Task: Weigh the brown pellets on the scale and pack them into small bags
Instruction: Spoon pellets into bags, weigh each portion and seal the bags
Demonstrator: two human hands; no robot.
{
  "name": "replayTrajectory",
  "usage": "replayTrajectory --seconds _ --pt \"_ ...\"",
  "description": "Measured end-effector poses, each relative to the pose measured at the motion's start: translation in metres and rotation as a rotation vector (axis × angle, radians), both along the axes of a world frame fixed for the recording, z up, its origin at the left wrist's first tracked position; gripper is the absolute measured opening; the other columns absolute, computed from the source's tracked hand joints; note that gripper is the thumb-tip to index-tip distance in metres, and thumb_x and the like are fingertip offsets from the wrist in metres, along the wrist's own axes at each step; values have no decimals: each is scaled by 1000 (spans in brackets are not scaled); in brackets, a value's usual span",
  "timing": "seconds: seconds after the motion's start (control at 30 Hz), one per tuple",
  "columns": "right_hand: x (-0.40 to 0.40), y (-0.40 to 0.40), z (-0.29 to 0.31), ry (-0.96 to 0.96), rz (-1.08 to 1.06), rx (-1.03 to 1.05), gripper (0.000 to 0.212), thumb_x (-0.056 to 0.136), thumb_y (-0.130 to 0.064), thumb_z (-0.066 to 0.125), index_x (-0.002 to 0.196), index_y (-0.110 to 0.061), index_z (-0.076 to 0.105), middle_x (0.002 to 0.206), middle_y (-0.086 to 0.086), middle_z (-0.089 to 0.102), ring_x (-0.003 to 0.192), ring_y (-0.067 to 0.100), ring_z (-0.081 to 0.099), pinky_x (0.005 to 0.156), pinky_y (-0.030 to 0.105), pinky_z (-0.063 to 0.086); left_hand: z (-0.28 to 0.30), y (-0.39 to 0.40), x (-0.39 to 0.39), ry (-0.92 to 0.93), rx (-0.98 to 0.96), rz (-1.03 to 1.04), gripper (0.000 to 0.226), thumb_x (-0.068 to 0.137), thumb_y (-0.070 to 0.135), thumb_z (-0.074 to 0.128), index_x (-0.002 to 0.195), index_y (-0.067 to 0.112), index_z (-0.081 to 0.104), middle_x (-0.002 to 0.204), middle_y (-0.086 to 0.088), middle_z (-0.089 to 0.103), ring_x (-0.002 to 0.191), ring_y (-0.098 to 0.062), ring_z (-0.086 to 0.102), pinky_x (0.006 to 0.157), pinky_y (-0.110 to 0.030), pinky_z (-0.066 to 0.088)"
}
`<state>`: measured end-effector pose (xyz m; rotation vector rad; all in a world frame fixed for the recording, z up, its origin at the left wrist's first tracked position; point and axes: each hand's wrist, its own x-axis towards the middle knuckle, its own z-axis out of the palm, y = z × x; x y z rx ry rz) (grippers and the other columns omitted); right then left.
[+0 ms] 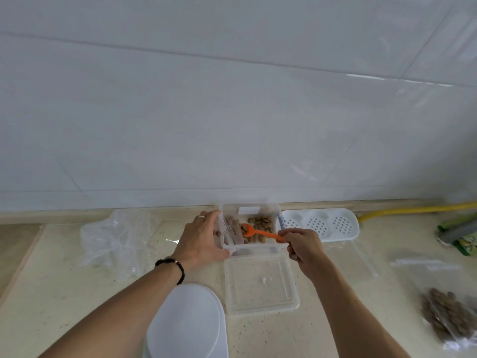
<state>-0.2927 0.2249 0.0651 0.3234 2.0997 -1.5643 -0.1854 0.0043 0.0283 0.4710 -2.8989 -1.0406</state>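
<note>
left hand [200, 239] grips the clear box [251, 229] on the table [64, 293]; right hand [303, 245] pinches the orange spoon [258, 232] among brown pellets [260, 223]; filled bag [449, 316] cut off at right

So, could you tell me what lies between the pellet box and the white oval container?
In the head view, the clear lid lies flat on the counter between them.

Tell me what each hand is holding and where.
Right hand pinches the orange plastic spoon by its handle end; left hand grips the clear plastic container by its left wall.
</note>
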Motion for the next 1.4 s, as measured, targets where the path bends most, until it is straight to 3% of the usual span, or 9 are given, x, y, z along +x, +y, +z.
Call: replayTrajectory --seconds 0.27,0.43,0.53,0.63,0.8,0.93,1.1,1.27,1.4 --pt "2 11 36 124 3 -84 22 81 12 52 83 2 72 75 23 68 48 15 39 43 24 28 10 7 -5 -9 -73 33 94 60 51 76 139 21 34 127 2 48 117 -18 47 98 -36 41" --pt "18 -5 61 502 379 204 25 84 0 57 83 -15 77 57 -7 60 42 3 44 44 13 33 15 13 -8 23 -1 90 91 63 39 81 139 20 36 125 1 49 117 -19 49 98 -35 42" --pt "33 -13 63 765 645 338 24 86 -1 58 89 -16 77 72 -9 68 56 -1 56 54 13 41 17 17 -7 73 -7 68 89 65 42 79 139 20 36 125 1 48 117 -18 49 99 -34 41" --pt "34 -8 62 885 638 379 26 85 0 57 91 -16 77 78 -10 70 59 0 57 55 12 42 16 17 -6 78 -11 74 90 65 40 79 141 20 35 126 1 47 117 -18 48 99 -32 41" --pt "20 6 62 819 364 343 24 83 1 59 83 -15 77 58 -15 61 48 -1 52 47 10 35 11 14 -6 43 -25 82 93 63 38 79 143 21 33 130 1 48 119 -16 48 99 -31 38" --pt "9 12 47 711 273 379 24 85 -1 57 84 -14 77 63 -6 67 45 4 50 45 14 38 7 13 -6 41 -13 73 95 63 40 81 143 20 34 128 2 48 118 -16 48 100 -31 37" --pt "2 11 17 707 366 599 22 85 3 53 79 -4 74 70 11 69 63 27 62 61 36 52 4 10 -5 58 15 54 93 64 42 81 141 21 34 124 4 48 116 -14 48 100 -31 39" --pt "6 -3 -2 490 448 500 30 86 3 50 88 -10 76 80 2 71 62 9 60 50 9 42 0 3 -2 48 26 3 91 59 48 80 135 24 36 118 10 46 113 -11 49 91 -23 36" --pt "6 -20 -2 337 511 362 26 89 -1 53 94 -12 76 80 -7 64 56 0 50 49 6 37 -4 0 -2 54 15 -6 88 58 48 80 131 24 38 118 9 47 111 -10 50 86 -20 32"
